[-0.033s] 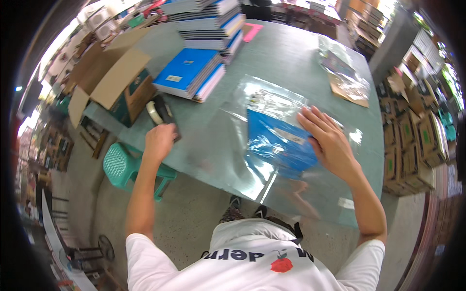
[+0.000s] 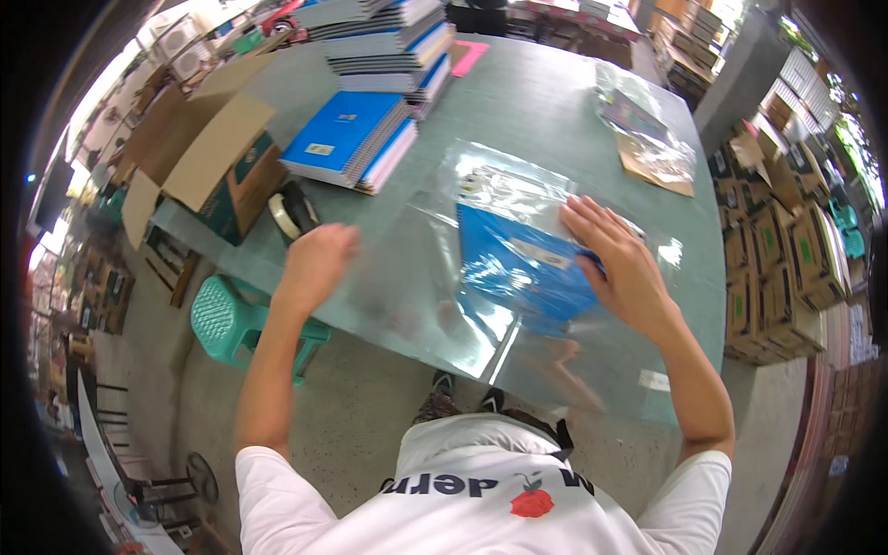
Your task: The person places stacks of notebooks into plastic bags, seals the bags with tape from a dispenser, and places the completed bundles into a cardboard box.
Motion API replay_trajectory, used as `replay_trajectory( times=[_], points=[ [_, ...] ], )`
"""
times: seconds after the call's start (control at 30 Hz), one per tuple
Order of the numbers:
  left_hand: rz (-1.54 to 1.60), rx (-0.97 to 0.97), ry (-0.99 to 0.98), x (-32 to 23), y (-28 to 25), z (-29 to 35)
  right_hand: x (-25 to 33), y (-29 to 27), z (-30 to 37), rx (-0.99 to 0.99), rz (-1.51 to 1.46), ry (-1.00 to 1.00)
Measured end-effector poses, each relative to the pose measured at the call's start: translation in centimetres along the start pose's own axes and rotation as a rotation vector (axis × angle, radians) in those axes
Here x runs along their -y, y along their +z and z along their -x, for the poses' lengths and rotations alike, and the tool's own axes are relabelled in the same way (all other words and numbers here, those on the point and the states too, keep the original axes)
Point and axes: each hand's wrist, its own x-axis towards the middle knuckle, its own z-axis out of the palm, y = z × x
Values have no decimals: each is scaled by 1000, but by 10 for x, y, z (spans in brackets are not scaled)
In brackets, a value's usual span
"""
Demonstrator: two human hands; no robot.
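Note:
My right hand lies flat, fingers extended, on the right side of a clear plastic bag. A blue-covered notebook with a small pale label shows through the wrinkled film. Off to the left, my left hand is raised over the table's near edge, its fingers curled and pressed together. Motion smears its fingertips, so anything pinched there cannot be made out. Just beyond that hand stands a dark tape dispenser with a pale roll.
Spiral-bound notebooks are piled beyond the dispenser, beside an open cardboard box. More clear plastic wrapping lies at the table's far right. A green stool stands below the left edge. Cartons are stacked at right.
My left hand has come away from the tape dispenser, moving a little to the right. My right hand stays pressed on the bag. The whole view has shifted slightly.

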Motion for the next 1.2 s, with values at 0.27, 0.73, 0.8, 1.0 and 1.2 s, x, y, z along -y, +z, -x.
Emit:
replay_trajectory(
  times=[0.27,0.73,0.8,1.0,1.2],
  points=[
    [246,-411,736,-161,21,-41,-9,2,4,-45,-98,-78],
    [66,-627,529,-166,38,-49,-3,9,4,-131,-48,-59],
    [29,-641,505,-149,32,-54,-5,14,4,-141,-28,-62],
    [695,-269,9,-53,47,-43,15,13,28,-159,19,-43],
    [2107,1157,-593,-16,105,54,80,35,131,-568,-1176,680]
  ],
)
